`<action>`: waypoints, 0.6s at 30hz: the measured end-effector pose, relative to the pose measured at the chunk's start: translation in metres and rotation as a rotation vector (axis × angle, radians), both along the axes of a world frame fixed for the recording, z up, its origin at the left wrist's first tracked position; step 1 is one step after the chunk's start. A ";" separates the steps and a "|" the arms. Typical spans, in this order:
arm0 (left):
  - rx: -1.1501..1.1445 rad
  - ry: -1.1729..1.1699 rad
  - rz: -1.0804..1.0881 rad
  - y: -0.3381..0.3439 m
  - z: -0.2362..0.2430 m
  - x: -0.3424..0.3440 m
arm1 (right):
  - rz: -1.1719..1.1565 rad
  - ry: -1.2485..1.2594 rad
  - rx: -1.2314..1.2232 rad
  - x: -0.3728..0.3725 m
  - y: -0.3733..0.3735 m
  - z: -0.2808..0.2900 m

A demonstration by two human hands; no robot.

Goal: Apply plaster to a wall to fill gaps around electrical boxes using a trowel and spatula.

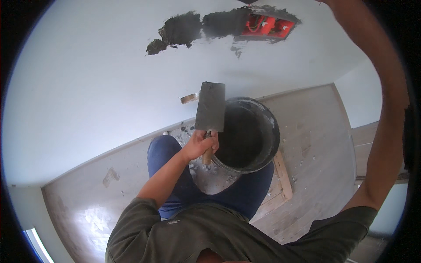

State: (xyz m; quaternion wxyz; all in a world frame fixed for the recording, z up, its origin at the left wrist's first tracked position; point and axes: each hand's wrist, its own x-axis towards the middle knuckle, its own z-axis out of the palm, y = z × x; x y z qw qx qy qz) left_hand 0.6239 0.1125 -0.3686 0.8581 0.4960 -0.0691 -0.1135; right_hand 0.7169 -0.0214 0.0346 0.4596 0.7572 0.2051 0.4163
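Note:
My left hand (pixel 202 146) is closed round the wooden handle of a trowel (pixel 211 106). Its flat rectangular grey blade points up toward the wall, over the left rim of a black bucket (pixel 275 131). Dark grey mortar (pixel 240 136) lies inside the bucket. My right forearm (pixel 386 83) reaches up along the right side, and its hand passes beyond the upper edge. On the wall, a band of dark mortar (pixel 182 30) runs leftward from red electrical boxes (pixel 268 26) with wires in them. A dark tip of something shows at the top edge above the boxes.
The white wall (pixel 109 79) rises in front of my knees. A small brownish piece (pixel 189 98) shows beside the trowel blade. Mortar crumbs (pixel 223 179) litter the floor around the bucket. A wooden frame or board (pixel 283 175) lies to the bucket's right.

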 end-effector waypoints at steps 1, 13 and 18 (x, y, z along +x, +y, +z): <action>0.036 0.021 0.016 0.002 0.001 -0.001 | 0.021 0.033 0.003 0.002 -0.004 0.000; 0.033 0.057 0.013 0.004 -0.002 -0.003 | 0.065 0.208 0.041 0.028 -0.020 -0.008; 0.058 0.063 0.009 -0.001 -0.003 0.000 | -0.048 0.155 0.115 0.023 -0.022 -0.002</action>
